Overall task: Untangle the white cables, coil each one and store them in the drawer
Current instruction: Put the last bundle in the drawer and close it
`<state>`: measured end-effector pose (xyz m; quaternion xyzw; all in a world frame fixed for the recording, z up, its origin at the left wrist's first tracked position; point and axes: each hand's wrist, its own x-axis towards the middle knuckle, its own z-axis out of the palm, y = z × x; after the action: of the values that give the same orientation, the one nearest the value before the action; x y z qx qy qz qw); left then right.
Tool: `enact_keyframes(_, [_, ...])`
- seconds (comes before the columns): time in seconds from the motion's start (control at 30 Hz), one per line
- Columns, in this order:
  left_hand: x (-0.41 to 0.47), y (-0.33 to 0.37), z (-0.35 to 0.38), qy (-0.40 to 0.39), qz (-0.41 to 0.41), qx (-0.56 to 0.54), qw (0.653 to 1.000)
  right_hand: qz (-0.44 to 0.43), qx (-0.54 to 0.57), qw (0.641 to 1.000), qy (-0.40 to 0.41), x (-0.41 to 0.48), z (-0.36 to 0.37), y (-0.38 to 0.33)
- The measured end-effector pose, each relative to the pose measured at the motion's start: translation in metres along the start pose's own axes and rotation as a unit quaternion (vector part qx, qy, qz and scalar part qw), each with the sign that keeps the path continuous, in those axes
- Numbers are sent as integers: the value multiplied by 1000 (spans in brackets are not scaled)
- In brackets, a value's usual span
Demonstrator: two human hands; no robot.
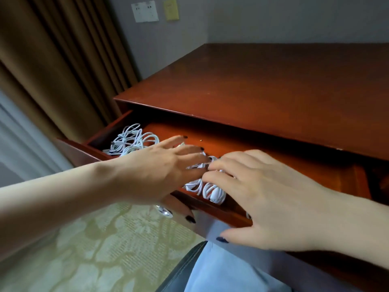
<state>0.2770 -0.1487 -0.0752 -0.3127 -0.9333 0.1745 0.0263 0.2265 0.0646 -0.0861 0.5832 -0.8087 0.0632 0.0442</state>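
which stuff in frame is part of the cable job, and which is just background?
Job:
drawer, open
white cable bundle at its left rear
coiled cables at its front, under the left hand and right hand

Lying about:
desk top
curtain
wall socket plate
yellow note
carpet

A red-brown wooden desk [263, 85] is set in a corner. Its drawer [294, 165] is pulled open under the top. A loose heap of white cables [130, 140] is kept at the left end, and coiled bundles [212, 191] are laid by the front edge.
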Motion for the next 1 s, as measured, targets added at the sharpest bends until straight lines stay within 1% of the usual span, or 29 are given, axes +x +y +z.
enact_keyframes(0.07, [-1, -2, 2, -4, -18, 31, 999, -23, -73, 996, 38, 6, 1, 5])
enact_keyframes(0.1, [-2, -3, 5, -1, -28, 37, 999, -20, -83, 996, 31, 9, -4, 3])
enact_keyframes(0.13, [-3, -2, 6, -9, -35, 33, 999, -30, -96, 994, 43, 11, -3, 1])
enact_keyframes(0.23, [-2, 2, 12, 32, -33, 28, 999, -71, -110, 988, 77, 13, -2, -2])
enact_keyframes(0.3, [-2, 3, 18, 49, -51, 27, 997, -93, -120, 982, 110, 13, 1, 1])
enact_keyframes(0.37, [1, 4, 23, 56, -83, 30, 995, -89, -123, 981, 121, 13, 4, 7])
enact_keyframes(0.5, [13, 0, 33, 71, -161, 1, 984, -43, -131, 981, 136, 9, 9, 16])
enact_keyframes(0.57, [20, -2, 40, 92, -194, -23, 976, 1, -152, 977, 147, 9, 13, 19])
enact_keyframes(0.63, [27, -1, 46, 135, -224, -53, 964, 63, -167, 972, 150, 10, 16, 27])
enact_keyframes(0.73, [36, 3, 53, 209, -309, -68, 926, 161, -177, 964, 117, 12, 11, 39])
enact_keyframes(0.8, [41, 7, 60, 248, -369, -86, 892, 190, -185, 957, 114, 12, 11, 41])
enact_keyframes(0.83, [43, 9, 63, 258, -386, -99, 880, 199, -186, 955, 118, 13, 13, 41])
enact_keyframes(0.87, [46, 10, 67, 261, -393, -105, 875, 208, -186, 952, 123, 13, 16, 42])
enact_keyframes(1.0, [61, 1, 77, 271, -379, -84, 881, 248, -156, 948, 123, 15, 32, 52])
